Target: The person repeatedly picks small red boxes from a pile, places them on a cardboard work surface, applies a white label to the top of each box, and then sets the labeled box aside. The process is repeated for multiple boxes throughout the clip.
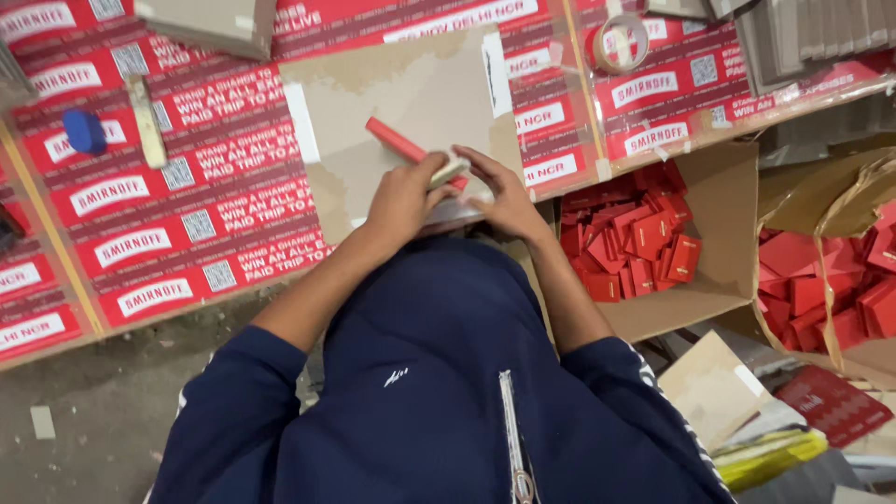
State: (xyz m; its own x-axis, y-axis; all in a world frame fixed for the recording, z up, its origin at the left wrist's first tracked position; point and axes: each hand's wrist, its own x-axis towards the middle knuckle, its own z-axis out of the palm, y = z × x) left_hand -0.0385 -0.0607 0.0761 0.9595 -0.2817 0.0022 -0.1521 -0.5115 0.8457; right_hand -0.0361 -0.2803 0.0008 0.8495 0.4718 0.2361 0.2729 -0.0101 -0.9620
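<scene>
— What have your hands got?

— My left hand (403, 198) is curled shut around a long, narrow red box (403, 147), thumb and fingers pinching its near end. My right hand (509, 198) is half closed, fingertips pressing that same end beside a pale strip I can't make out.

— How does the box look?

— Slim, flat-sided, bright red, slanting away to the upper left over a bare cardboard sheet (411, 93) on the red-printed table (187, 205).

— And nearby?

— To my right, an open carton (723, 233) heaped with small red boxes; a tape roll (621, 44) further up.
</scene>
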